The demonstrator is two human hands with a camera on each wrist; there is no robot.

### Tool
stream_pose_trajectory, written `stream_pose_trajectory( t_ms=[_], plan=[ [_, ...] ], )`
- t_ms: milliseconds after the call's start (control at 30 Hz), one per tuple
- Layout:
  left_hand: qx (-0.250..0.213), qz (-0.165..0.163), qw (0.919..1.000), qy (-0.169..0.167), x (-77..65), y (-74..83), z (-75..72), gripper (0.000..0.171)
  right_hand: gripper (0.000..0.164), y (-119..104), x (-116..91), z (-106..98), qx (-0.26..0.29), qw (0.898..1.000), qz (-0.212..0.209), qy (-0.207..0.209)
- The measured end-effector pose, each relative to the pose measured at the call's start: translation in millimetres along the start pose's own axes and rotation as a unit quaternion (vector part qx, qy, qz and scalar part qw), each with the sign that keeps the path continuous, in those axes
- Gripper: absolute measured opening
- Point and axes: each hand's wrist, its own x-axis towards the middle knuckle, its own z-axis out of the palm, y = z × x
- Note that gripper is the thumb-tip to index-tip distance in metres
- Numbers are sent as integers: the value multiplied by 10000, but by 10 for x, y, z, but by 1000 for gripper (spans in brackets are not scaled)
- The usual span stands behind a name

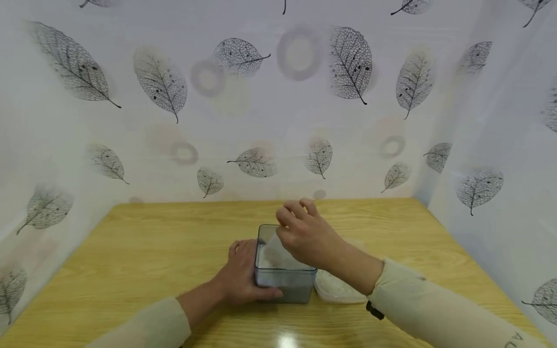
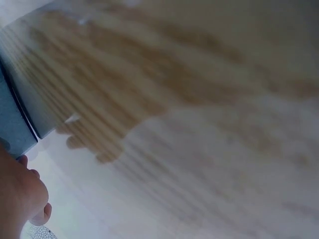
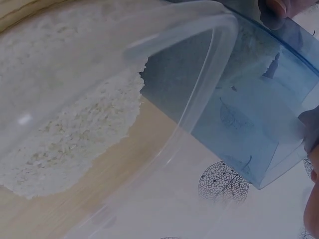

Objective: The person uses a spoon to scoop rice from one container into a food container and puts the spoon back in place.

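Observation:
A square, see-through blue-grey container [image 1: 287, 285] stands upright on the table, with white contents showing inside. My left hand [image 1: 242, 274] grips its left side, the thumb along the front wall. Over its opening, my right hand [image 1: 306, 237] has curled fingers and pinches a pale translucent scoop-like piece [image 1: 273, 249], which slants down into the container; its exact kind cannot be told. Beside the container on the right sits a clear plastic tub [image 1: 341, 296], partly under my right forearm. White rice [image 3: 84, 134] shows through the tub in the right wrist view.
The wood-grain table [image 1: 165, 241] extends to both sides and behind the container. A white leaf-print curtain [image 1: 278, 111] rises at the table's back edge and along the sides. A black wristband [image 1: 374, 310] shows below my right sleeve.

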Motion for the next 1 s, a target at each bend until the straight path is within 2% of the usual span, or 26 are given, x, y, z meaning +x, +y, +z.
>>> stream_pose_trajectory(
  t_ms=[267,433,667,833,1000],
  plan=[
    [-12,-118,9999,-99,-9,12,-5,106,27,-2,-11,40,427,9989,165,79],
    [-15,-123,9998,-133,2,20,-18,105,25,3,-20,28,529,9980,349,-61],
    [24,-114,9998,-160,-9,46,-41,104,30,-16,-45,20,599,9950,656,-458],
    [53,-138,9998,-128,-39,39,-26,103,30,-39,-62,32,748,9929,809,-442],
    [81,-154,9998,-138,-20,34,-23,104,27,-23,-82,41,1019,9869,1152,-490]
  ],
)
